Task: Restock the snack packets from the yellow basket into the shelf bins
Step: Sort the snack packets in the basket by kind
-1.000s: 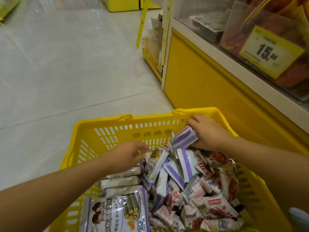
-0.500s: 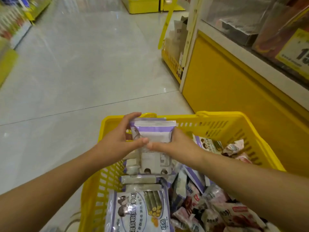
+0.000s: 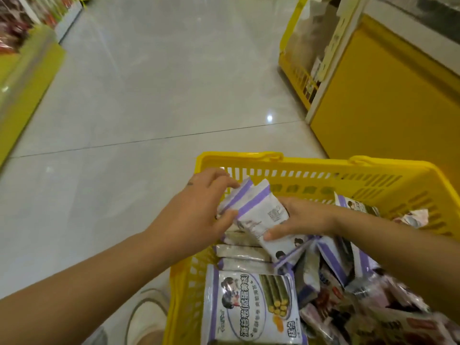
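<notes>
Early stage. My left hand (image 3: 196,215) and right hand (image 3: 303,217) together grip a small stack of purple-striped packets (image 3: 258,210) over the yellow basket (image 3: 311,163), heaped with snacks. I judge nearly all restocking remains; the shelf unit (image 3: 385,100) stands at right.

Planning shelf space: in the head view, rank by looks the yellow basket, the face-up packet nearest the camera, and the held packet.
1. yellow basket
2. face-up packet
3. held packet; it sits farther from the camera, so the two may truly match.

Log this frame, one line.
phase: gathering | left hand: grips purple-striped packets | right hand: grips same packets | yellow basket: many packets inside
</notes>
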A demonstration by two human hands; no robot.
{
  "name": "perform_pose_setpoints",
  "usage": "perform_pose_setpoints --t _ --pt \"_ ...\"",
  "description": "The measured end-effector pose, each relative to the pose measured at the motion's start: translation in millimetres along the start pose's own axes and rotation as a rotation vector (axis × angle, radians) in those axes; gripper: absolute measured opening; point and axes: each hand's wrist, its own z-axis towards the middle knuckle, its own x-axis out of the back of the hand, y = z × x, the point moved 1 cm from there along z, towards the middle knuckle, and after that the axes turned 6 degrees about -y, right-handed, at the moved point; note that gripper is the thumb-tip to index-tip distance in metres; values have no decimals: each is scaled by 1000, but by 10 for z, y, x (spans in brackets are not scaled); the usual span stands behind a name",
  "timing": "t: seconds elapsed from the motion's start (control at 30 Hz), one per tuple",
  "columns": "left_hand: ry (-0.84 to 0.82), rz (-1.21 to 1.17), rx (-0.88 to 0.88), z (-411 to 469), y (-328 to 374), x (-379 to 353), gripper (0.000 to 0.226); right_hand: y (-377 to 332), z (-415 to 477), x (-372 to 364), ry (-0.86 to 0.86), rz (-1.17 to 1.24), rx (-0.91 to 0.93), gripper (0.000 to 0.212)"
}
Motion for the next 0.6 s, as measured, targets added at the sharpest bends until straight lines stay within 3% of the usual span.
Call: perform_pose_setpoints --t 0.1,0.2,0.3,0.4,0.53,0.6 --pt "-13 128 -75 -72 -12 22 33 -19 128 -53 -165 -354 -105 53" --pt "-41 154 -80 -97 -38 23 28 -8 314 -299 -218 -511 -109 47" --pt "-62 199 -94 -105 -66 15 28 64 394 -487 -38 -549 -27 57" --pt "-102 248 -114 -104 -107 1 30 174 373 -593 157 -816 -61 76" --pt "-140 282 -145 -86 -62 -44 31 52 288 -562 56 -695 -29 75" --pt "-165 281 -166 -54 -3 -92 32 -45 184 -401 160 -576 27 61"
